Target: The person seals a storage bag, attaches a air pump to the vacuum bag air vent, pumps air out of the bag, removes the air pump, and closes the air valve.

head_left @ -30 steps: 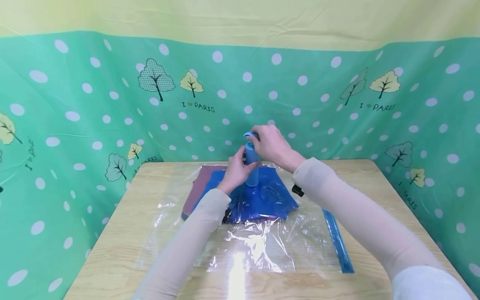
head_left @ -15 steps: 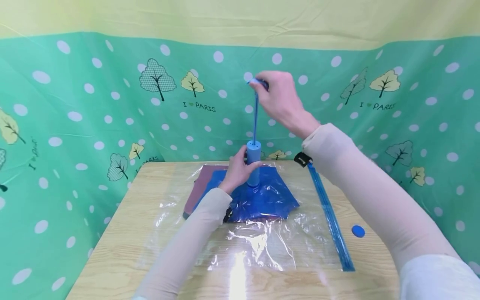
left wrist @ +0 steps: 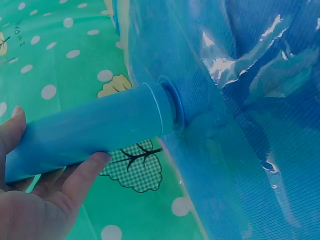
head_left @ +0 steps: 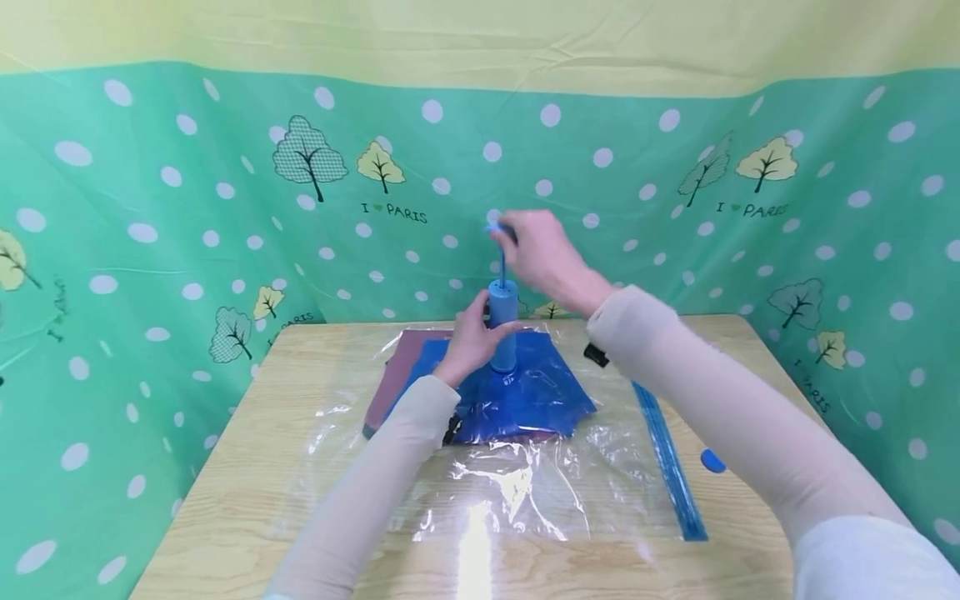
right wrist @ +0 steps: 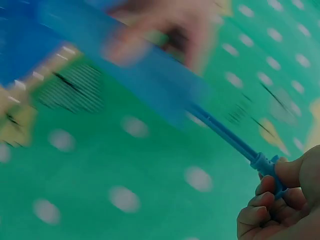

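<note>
A blue hand pump [head_left: 505, 307] stands upright between the person's two hands, its foot down at a round valve [left wrist: 171, 105] on a clear plastic bag [head_left: 525, 492]. The left hand [head_left: 472, 337] is wrapped round the barrel, thumb on one side and fingers on the other. Straight above it, the right hand [head_left: 542, 250] has its fingers curled round the pump handle [right wrist: 270, 172], and a stretch of thin rod [right wrist: 225, 132] shows between that hand and the barrel's top.

Just below the left hand, under the shiny, creased plastic, I see a blue cloth [head_left: 536, 408] whose fine ribs show up from the left wrist. A mauve cloth [head_left: 401, 371] peeks out from beneath it, on the far left side of the left hand. The bag spreads out around both, and its blue zip strip [head_left: 667, 467] runs along the edge to the right of the hands, partly behind the right sleeve [head_left: 705, 408]. Beyond that strip, farther right and nearer the person than either hand, a small round blue cap [head_left: 712, 461] lies on the wooden tabletop [head_left: 217, 500], partly covered by the same sleeve. Behind the hands hangs a green curtain [head_left: 637, 242] with white dots and printed trees.
</note>
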